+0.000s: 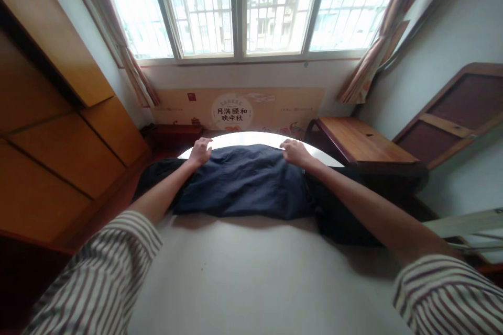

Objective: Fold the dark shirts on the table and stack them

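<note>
A dark navy garment (243, 183) lies spread across a white table, its far edge near the table's curved far rim. Darker cloth hangs out past both sides, with one dark part (341, 209) to the right; whether these are sleeves I cannot tell. At the garment's far left corner, my left hand (200, 152) has its fingers curled at the cloth edge. My right hand (295, 152) grips the far right corner between thumb and fingers. Both arms reach forward in rolled striped sleeves.
The white table (236, 282) extends toward me. Wooden cabinets (58, 141) stand at left. A wooden desk (365, 138) is at right, beside a leaning wood-framed panel (451, 115). Ahead, a printed banner (275, 107) runs below the barred window (271, 5).
</note>
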Tool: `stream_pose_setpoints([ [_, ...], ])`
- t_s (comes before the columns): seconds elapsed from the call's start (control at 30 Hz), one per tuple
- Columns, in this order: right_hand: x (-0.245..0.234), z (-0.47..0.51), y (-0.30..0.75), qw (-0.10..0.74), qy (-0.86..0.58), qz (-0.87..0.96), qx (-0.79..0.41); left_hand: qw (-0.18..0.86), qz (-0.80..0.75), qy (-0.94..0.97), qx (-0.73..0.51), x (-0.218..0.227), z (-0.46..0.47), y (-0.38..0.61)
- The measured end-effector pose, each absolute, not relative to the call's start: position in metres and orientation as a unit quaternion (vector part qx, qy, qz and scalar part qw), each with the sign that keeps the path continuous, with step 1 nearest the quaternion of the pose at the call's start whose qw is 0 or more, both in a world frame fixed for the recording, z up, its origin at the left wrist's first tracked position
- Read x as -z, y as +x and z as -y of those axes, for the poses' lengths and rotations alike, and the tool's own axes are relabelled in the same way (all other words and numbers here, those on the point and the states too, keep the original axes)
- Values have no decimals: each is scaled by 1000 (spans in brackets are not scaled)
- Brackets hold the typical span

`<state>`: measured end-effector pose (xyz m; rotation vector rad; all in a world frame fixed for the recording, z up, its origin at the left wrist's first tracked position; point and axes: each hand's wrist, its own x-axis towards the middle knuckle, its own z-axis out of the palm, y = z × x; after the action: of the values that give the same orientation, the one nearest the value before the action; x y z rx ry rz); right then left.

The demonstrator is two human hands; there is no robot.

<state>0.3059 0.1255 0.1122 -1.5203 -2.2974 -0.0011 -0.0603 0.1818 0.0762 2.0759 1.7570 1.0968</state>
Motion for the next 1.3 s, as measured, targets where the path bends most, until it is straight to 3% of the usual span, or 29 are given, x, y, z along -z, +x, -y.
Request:
stream_pose_setpoints([
  [0.13, -97, -43, 295, 66, -395, 916, 11, 51, -381, 895, -225, -69, -96, -61],
  [0.23, -76, 13, 302, 14, -349, 933, 83, 11, -301, 943, -140, -59, -33, -81],
  [0.37, -50, 33, 314, -34, -410, 895, 171, -37, -325, 941, -89, -43, -4, -111],
  [0.6, -51, 25, 313, -38, -458, 877, 142, -32, -412, 899, -145, -27, -11, -121],
  [0.7, -64, 32, 322, 12, -460, 880, 117, -2, -418, 890, -182, -41, 1, -124],
  [0.77, -81, 43, 332, 97, -456, 880, 92, 45, -411, 886, -209, -65, 16, -130],
  [0.9, -145, 80, 351, 305, -428, 850, 40, 119, -405, 873, -245, -143, 56, -151],
  [1.1, -237, 106, 357, 506, -463, 728, -4, 103, -519, 718, -453, -248, 78, -161],
  [1.2, -240, 74, 359, 546, -438, 698, -151, 237, -534, 664, -467, -253, 48, -153],
  [1.3, -216, 22, 365, 494, -448, 699, -257, 370, -531, 650, -399, -225, 6, -150],
])
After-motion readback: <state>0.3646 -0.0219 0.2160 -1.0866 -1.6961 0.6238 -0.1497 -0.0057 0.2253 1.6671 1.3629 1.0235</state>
